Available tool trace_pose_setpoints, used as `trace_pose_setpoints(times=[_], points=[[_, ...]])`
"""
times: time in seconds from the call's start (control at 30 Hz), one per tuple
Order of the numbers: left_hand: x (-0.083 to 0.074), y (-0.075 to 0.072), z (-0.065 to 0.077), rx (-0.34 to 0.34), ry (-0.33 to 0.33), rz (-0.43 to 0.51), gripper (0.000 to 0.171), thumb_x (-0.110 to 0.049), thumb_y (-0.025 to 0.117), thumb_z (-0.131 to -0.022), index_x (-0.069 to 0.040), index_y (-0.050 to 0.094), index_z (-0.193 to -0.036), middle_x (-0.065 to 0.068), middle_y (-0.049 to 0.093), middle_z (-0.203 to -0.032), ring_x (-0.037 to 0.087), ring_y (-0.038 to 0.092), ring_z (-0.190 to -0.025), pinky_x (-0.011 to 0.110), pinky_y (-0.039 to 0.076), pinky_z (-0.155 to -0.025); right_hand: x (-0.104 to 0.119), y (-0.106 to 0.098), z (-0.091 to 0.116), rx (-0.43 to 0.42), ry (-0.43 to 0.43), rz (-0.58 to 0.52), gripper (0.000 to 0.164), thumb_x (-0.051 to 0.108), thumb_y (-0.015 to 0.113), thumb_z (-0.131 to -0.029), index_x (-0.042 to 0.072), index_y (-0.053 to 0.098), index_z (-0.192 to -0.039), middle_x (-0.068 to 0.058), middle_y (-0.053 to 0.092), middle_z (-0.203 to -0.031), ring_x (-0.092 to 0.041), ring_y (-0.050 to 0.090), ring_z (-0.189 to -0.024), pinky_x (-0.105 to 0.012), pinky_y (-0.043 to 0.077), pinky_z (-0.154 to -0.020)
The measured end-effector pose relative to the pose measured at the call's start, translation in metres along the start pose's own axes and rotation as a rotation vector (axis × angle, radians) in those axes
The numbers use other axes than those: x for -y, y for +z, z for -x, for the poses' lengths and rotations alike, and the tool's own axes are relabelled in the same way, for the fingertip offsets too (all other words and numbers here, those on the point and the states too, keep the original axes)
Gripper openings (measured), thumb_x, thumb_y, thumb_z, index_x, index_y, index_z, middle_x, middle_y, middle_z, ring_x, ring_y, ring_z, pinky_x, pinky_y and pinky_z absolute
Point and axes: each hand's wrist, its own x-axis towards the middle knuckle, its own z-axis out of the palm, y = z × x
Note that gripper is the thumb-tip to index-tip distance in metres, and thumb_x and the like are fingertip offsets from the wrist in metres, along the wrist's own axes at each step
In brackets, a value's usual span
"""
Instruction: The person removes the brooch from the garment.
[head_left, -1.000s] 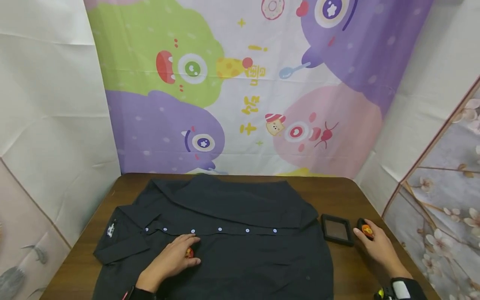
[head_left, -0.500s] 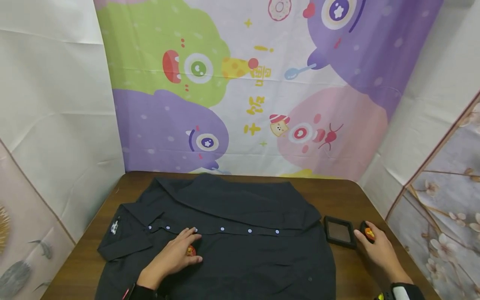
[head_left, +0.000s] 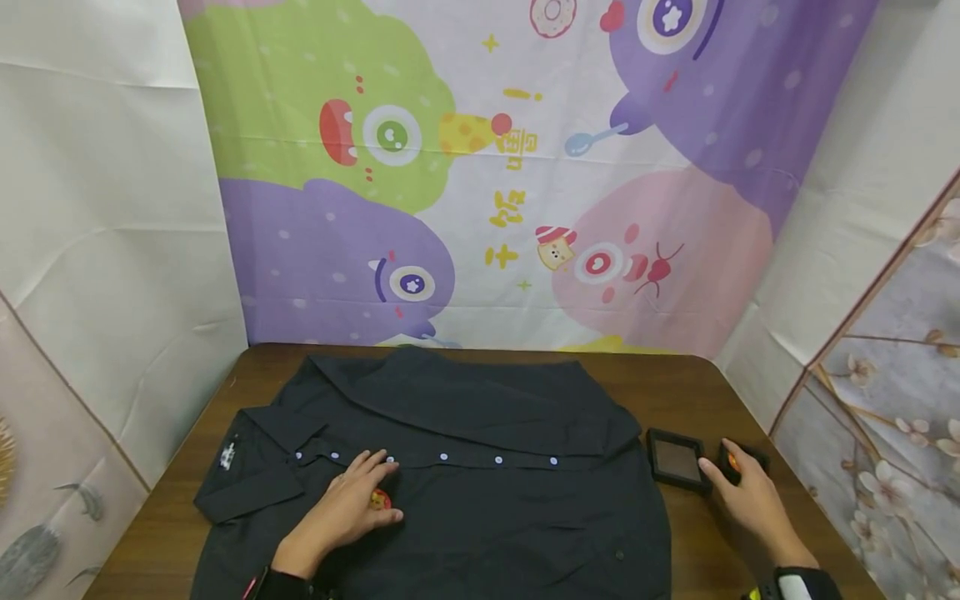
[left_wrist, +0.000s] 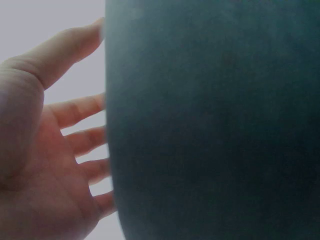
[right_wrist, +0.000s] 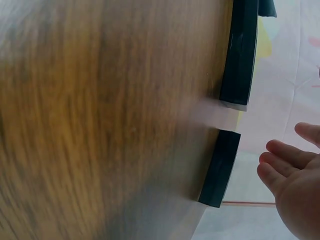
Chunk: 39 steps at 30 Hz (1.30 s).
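A dark shirt [head_left: 510, 517] with a row of white buttons lies spread flat. My left hand [head_left: 341, 512] rests on it, fingers spread, the fingertips by the button row. A small round red-and-yellow piece [head_left: 380, 499] shows between that thumb and forefinger, partly covered; its kind is unclear. In the left wrist view, the straight fingers [left_wrist: 82, 142] reach to the shirt's dark cloth. Over a small black box [head_left: 762, 458] to the right is my right hand [head_left: 753, 496], hiding part of it. An orange patch [head_left: 732, 461] shows between its thumb and forefinger.
A shallow black square tray [head_left: 678, 482] stands between the shirt and the small box. All lie on a brown wooden table [head_left: 682, 387]. Behind the table hangs a cartoon-printed cloth [head_left: 480, 308]. A pale panel [head_left: 757, 367] rises on the right.
My right hand has shifted slightly over the small black box, covering more of its orange patch, and the box now shows beyond the fingers. My left hand stays almost in place.
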Motion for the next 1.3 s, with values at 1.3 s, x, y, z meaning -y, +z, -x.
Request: trace_pose_setpoints(times=[1.3], points=[[0.000, -0.004, 0.003, -0.014, -0.030, -0.001, 0.083, -0.041, 0.082, -0.075, -0.002, 0.048, -0.140, 0.022, 0.044, -0.148, 0.043, 0.040, -0.137, 0.067, 0.034, -0.103, 0.059, 0.011, 0.009, -0.066, -0.178, -0.124, 0.074, 0.045, 0.052, -0.099, -0.002, 0.029, -0.150, -0.037, 0.031, -0.148, -0.059, 0.031, -0.132, -0.074, 0.031, -0.099]])
